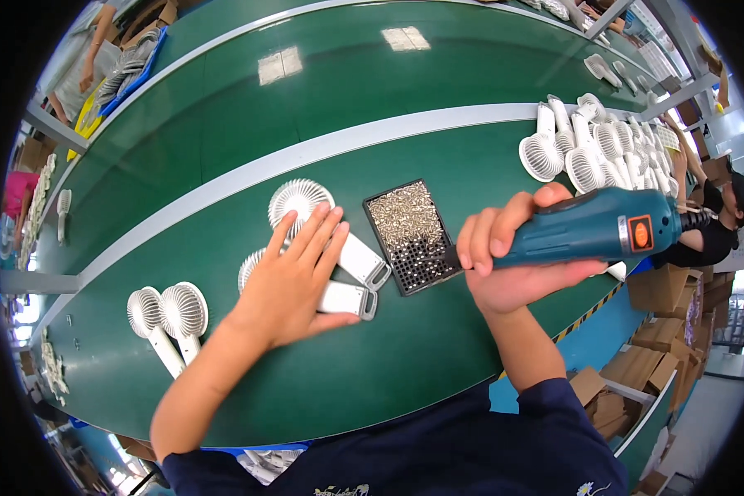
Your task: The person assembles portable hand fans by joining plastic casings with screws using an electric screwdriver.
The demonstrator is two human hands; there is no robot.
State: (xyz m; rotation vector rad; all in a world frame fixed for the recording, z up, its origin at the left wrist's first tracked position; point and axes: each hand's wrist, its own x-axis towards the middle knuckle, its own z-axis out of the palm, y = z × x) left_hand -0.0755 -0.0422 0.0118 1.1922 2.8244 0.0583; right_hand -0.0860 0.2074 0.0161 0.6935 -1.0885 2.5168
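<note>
Palm down, my left hand lies with fingers stretched across two white handheld fans on the green bench. The upper fan shows its round ribbed head past my fingertips. Part of the lower fan is hidden under the hand, its handle end pointing right. In my right hand is a teal electric screwdriver, held sideways with its nose pointing left. That nose is over the right edge of a black screw tray, where small silvery screws cover the far half; whether it touches one, I cannot tell.
Two more fans lie at the left. Several fans are piled at the far right. A pale rail divides the bench from the green belt beyond. Cardboard boxes and another person are at the right.
</note>
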